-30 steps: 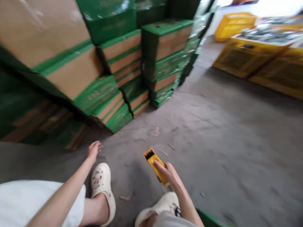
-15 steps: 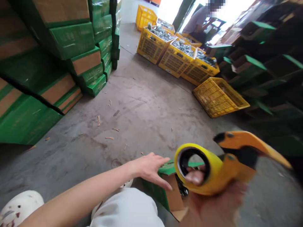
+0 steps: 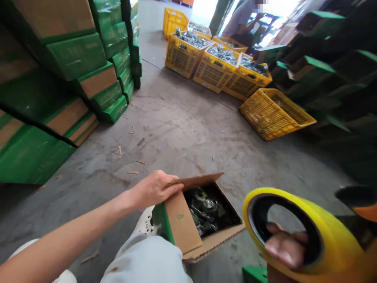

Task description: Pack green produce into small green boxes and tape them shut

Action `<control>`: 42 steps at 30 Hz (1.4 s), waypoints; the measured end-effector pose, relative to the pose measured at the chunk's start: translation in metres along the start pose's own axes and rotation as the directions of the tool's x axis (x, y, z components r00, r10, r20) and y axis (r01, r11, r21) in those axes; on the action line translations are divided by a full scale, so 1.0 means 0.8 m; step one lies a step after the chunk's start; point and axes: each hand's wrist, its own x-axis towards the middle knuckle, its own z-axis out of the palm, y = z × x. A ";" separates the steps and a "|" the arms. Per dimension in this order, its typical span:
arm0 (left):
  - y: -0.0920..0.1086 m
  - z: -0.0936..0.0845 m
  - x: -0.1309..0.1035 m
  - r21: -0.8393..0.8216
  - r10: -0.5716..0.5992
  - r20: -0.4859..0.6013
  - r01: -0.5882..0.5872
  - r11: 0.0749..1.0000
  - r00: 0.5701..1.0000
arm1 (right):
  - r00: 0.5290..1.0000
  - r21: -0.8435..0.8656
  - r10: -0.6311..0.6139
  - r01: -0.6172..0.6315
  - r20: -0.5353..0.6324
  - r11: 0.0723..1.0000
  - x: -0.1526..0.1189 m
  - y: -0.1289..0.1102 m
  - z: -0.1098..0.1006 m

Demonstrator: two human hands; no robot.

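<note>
A cardboard box (image 3: 182, 216) with a green side stands between my knees and the floor ahead, its flaps raised, showing dark, shiny plastic-wrapped items (image 3: 204, 208) inside. My left hand (image 3: 157, 189) pinches a flap at the box's left rear corner. At the lower right, my right hand (image 3: 287, 245) holds an orange tape dispenser (image 3: 366, 211) with a large yellow tape roll (image 3: 326, 232), its fingers showing through the roll's core. The rest of that hand is hidden behind the roll.
Stacked green and brown boxes (image 3: 78, 55) rise at the left. Yellow crates (image 3: 216, 72) of shiny items stand ahead, with a tilted crate (image 3: 273, 114) nearer. More boxes (image 3: 318, 67) are piled at the right. A person (image 3: 240, 19) is behind the crates. Scraps litter the floor (image 3: 176, 137).
My left hand has moved left and closed on a box flap. The box now shows its open top. The tape dispenser has come closer and shifted right in my right hand.
</note>
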 end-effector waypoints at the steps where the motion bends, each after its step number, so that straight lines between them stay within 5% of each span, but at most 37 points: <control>1: -0.006 -0.021 -0.012 0.003 -0.018 -0.030 0.018 1.000 0.999 | 0.998 0.046 0.007 -0.004 -0.064 0.999 -0.001 -0.002 0.013; 3: -0.021 -0.058 -0.036 0.038 -0.078 -0.120 0.083 0.996 0.990 | 0.998 0.091 0.009 -0.004 -0.056 0.996 -0.003 0.003 0.046; 5: -0.044 -0.090 -0.061 0.095 -0.140 -0.225 0.165 0.982 0.964 | 0.996 0.113 0.000 -0.010 0.091 0.994 -0.005 0.022 0.078; 10: -0.123 -0.140 -0.133 0.180 -0.274 -0.326 0.343 0.922 0.905 | 0.903 -0.063 0.203 -0.193 0.378 0.979 -0.011 0.128 0.146; 16: -0.224 -0.122 -0.253 -0.008 -0.499 -0.160 0.505 0.863 0.852 | 0.710 -0.410 0.378 -0.137 0.594 0.902 -0.057 0.244 0.240; 18: -0.254 -0.109 -0.301 -0.099 -0.622 -0.099 0.614 0.783 0.777 | 0.630 -0.465 0.402 -0.073 0.665 0.882 -0.087 0.269 0.262; 20: -0.274 -0.104 -0.343 -0.154 -0.713 -0.140 0.697 0.701 0.687 | 0.557 -0.504 0.412 0.013 0.721 0.864 -0.119 0.287 0.274; 22: -0.277 -0.105 -0.370 -0.109 -0.696 -0.312 0.703 0.703 0.647 | 0.513 -0.524 0.400 0.118 0.759 0.843 -0.146 0.298 0.280; 25: -0.254 -0.107 -0.366 0.127 -0.481 -0.524 0.623 0.772 0.703 | 0.486 -0.531 0.364 0.265 0.795 0.805 -0.170 0.301 0.290; 29: -0.216 -0.073 -0.309 0.322 -0.331 -0.274 0.410 0.853 0.903 | 0.451 -0.551 0.360 0.425 0.817 0.718 -0.178 0.282 0.308; 35: -0.232 -0.005 -0.280 0.388 -0.542 -0.090 0.531 0.753 0.835 | 0.361 -0.577 0.456 0.599 0.813 0.555 -0.192 0.255 0.323; 42: -0.239 -0.012 -0.254 0.453 -0.565 -0.117 0.550 0.702 0.816 | 0.368 -0.530 0.395 0.703 0.842 0.474 -0.204 0.255 0.335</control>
